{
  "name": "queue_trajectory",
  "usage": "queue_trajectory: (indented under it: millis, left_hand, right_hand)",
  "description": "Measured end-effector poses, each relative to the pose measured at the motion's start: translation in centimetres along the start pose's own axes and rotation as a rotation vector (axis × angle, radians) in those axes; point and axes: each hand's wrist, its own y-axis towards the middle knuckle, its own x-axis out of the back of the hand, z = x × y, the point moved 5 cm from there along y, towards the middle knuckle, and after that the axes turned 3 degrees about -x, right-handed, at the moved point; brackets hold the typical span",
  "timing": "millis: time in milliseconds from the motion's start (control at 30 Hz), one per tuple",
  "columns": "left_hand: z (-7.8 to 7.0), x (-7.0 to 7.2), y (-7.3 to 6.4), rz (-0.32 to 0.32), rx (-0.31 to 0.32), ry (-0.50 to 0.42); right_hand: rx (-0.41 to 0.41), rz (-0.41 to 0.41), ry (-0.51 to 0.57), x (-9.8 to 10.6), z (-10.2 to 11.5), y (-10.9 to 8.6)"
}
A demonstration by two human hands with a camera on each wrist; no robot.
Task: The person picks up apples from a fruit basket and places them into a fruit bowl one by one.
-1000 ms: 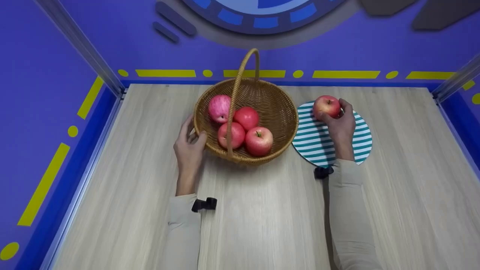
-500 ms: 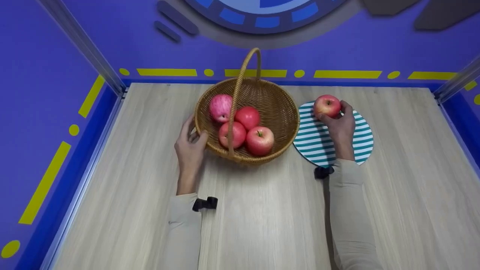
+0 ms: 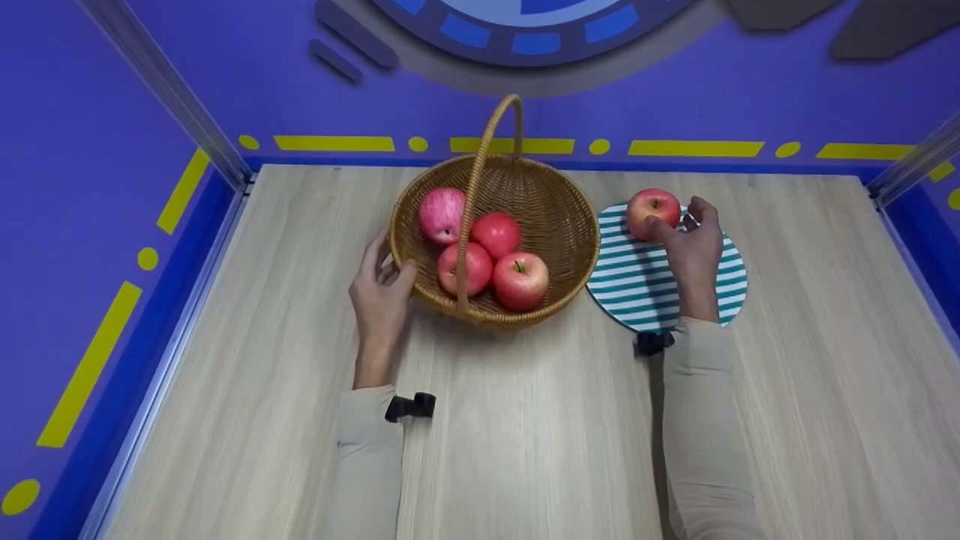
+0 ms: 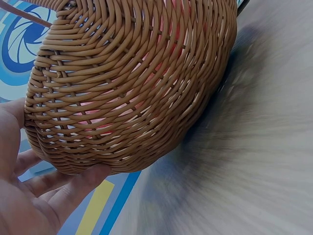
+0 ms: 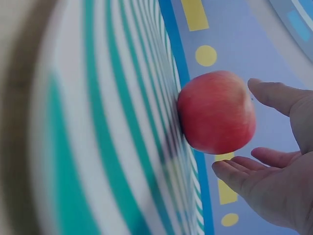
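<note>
My left hand [image 3: 381, 296] grips the left rim of a brown wicker basket [image 3: 559, 217], thumb at the edge and fingers along the outer wall. Several red and pink apples [image 3: 520, 280] lie inside it, towards the left and front. In the left wrist view the weave of the basket [image 4: 127, 83] fills the upper part, and fingertips touch its side. A single red apple [image 3: 652, 213] sits near the back of a round green-and-white striped placemat [image 3: 626, 289]. Just beside it my right hand [image 3: 696, 251] has its fingers spread; the right wrist view shows a gap between them and the apple [image 5: 216, 112].
The basket's tall arched handle [image 3: 480, 165] rises over the apples. A wooden table [image 3: 525, 420] lies beneath everything. Behind it stands a blue printed wall [image 3: 337, 109], with another blue panel [image 3: 60, 187] at the left side.
The right hand has let go of the apple on the placemat and drawn slightly right, its fingers opening. The left hand and basket stay in place.
</note>
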Motion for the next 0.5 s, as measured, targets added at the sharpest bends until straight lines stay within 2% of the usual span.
queue_trajectory:
  millis: [167, 333, 400, 500]
  left_hand:
    - [-0.1, 0.0, 0.0, -0.002, 0.001, 0.006]
    - [-0.1, -0.1, -0.1, 0.002, 0.029, 0.008]
    - [-0.5, -0.1, -0.2, 0.006, 0.040, 0.004]
    - [-1.8, -0.1, -0.5, 0.015, 0.043, -0.005]
  right_hand:
    - [0.045, -0.011, -0.011, 0.3, 0.8, -0.6]
    - [0.123, -0.004, -0.011, 0.5, 1.8, -1.3]
    - [0.156, 0.003, -0.008, 0.5, 2.2, -1.6]
    - [0.230, 0.001, 0.019, 0.5, 3.0, -2.1]
